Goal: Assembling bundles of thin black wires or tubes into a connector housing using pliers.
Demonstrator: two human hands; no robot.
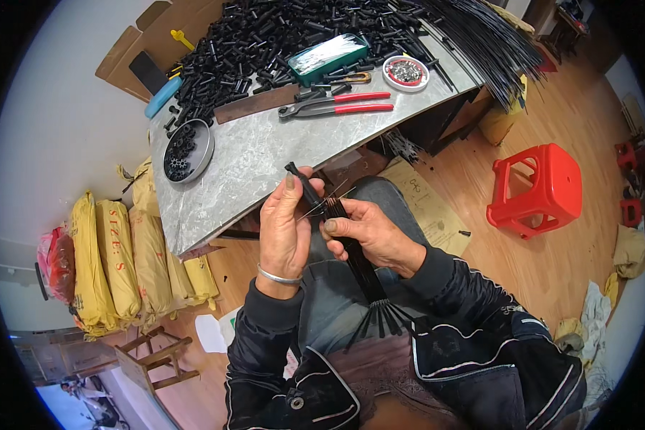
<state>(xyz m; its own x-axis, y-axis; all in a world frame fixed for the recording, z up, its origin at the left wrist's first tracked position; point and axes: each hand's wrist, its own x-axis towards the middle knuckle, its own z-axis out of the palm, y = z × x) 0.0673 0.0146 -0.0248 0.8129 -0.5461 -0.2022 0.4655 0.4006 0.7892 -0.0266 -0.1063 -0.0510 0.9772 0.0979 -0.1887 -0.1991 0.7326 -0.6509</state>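
My left hand (285,233), with a metal bangle at the wrist, is closed round a black tubular fitting (304,188) with a flared upper end. The fitting tilts up and to the left in front of the table edge. Against its lower end my right hand (371,233) pinches a bundle of thin black rods (365,274), which look like umbrella ribs. Their jointed lower ends fan out above my lap. A few thin wires or rod tips stick out between the two hands; how they meet the fitting is hidden by my fingers.
On the grey table (244,168) are a heap of black fittings (244,43), red-handled pincers (337,106), a round bowl of black parts (188,150), a green box (328,59), a dish of small metal pieces (405,73) and long black rods (480,43). A red stool (537,186) stands right; yellow sacks (118,251) left.
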